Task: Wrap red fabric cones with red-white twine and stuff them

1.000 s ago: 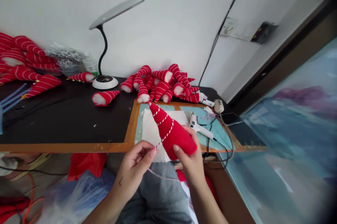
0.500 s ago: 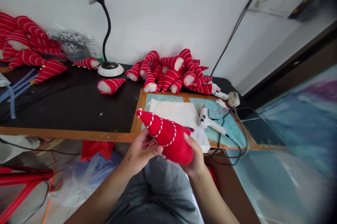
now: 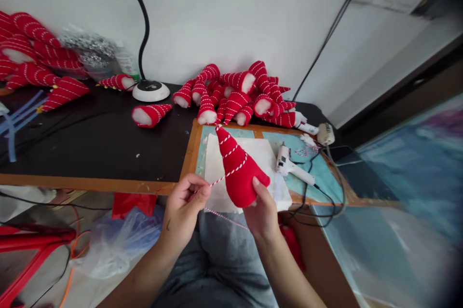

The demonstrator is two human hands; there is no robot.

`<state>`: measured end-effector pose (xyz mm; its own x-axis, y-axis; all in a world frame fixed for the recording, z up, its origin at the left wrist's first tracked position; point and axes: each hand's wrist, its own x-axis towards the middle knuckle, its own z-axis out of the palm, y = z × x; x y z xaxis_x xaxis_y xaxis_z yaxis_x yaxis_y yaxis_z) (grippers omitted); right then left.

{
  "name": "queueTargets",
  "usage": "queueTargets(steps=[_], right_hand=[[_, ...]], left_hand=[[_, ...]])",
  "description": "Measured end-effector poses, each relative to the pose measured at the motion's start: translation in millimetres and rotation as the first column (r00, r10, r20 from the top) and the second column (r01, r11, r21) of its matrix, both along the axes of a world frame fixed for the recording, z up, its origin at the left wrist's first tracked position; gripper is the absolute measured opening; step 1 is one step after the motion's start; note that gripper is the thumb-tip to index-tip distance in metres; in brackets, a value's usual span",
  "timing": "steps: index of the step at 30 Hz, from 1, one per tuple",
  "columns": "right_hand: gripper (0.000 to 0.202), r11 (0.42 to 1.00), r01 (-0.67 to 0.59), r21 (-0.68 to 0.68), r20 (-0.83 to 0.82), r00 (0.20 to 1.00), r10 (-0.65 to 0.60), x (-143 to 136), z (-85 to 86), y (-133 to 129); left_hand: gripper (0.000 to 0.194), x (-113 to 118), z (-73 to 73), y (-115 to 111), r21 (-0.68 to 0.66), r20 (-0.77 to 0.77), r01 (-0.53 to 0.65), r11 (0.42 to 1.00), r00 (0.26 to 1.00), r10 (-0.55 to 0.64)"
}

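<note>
A red stuffed cone (image 3: 240, 185) with red-and-white cord wound round its upper part is held by my right hand (image 3: 262, 211), gripping its lower right side. Its tip points up and to the left. My left hand (image 3: 188, 204) pinches the cord (image 3: 217, 181), which runs taut from the cone's left side; a loose length hangs below, passing toward my right hand. Under the cone lies a white sheet (image 3: 213, 158) on a light blue mat. A white glue gun (image 3: 294, 169) rests on the mat to the right.
Several finished-looking red cones (image 3: 237, 100) are piled against the wall. One cone (image 3: 151, 115) lies alone near the lamp base (image 3: 151, 91). More cones (image 3: 68, 91) and blue strips (image 3: 23, 117) are at the far left. Black cables (image 3: 307, 221) hang over the table edge.
The cone has turned more upright in my right hand. My left hand has let go of it, moved left and now pulls the cord out from its side.
</note>
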<state>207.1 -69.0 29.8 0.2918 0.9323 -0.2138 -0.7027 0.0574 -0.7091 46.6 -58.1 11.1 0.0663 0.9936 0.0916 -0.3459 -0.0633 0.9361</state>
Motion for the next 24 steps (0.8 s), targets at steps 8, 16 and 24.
queueTargets(steps=[8, 16, 24], right_hand=[[0.049, 0.999, -0.018, 0.05, -0.037, 0.999, 0.02, -3, -0.1, -3], [0.058, 0.888, -0.454, 0.067, -0.067, 0.886, 0.458, 1, -1.5, -8], [0.081, 0.703, -0.701, -0.12, 0.002, 0.708, 0.706, 6, -3.4, -7]], left_hand=[[0.034, 9, 14.7, -3, -0.048, 0.162, 0.043, 0.998, 0.986, -0.034], [0.052, 16, 3.1, 4, -0.055, 0.221, 0.244, 0.968, 0.949, -0.227], [0.031, 7, 7.2, 8, 0.029, 0.258, 0.588, 0.809, 0.777, -0.574]])
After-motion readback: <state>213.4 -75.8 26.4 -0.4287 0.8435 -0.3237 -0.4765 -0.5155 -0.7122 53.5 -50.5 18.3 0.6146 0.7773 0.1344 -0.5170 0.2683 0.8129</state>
